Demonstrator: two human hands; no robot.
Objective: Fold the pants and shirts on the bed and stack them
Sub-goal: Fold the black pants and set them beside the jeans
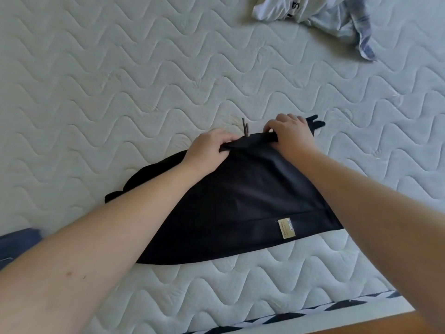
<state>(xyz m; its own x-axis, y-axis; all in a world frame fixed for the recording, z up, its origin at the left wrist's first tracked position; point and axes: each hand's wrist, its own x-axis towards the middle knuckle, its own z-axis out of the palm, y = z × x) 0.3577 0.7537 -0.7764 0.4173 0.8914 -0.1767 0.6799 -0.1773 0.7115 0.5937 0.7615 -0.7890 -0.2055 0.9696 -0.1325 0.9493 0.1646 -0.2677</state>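
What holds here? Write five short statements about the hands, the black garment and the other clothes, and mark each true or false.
1. Both hands, left hand and right hand, grip the black garment. True.
2. The garment hangs in the air. False: it lies on the mattress.
3. A tan label shows on the garment. True.
4. The light clothes are neatly folded. False: they lie crumpled.
5. The light clothes touch the garment. False: they lie apart, farther away.

A small gold label [286, 229] sewn on the near right part of the black garment [240, 201] read "ORIGINAL", while dark letters on the far white garment [284, 8] were illegible.
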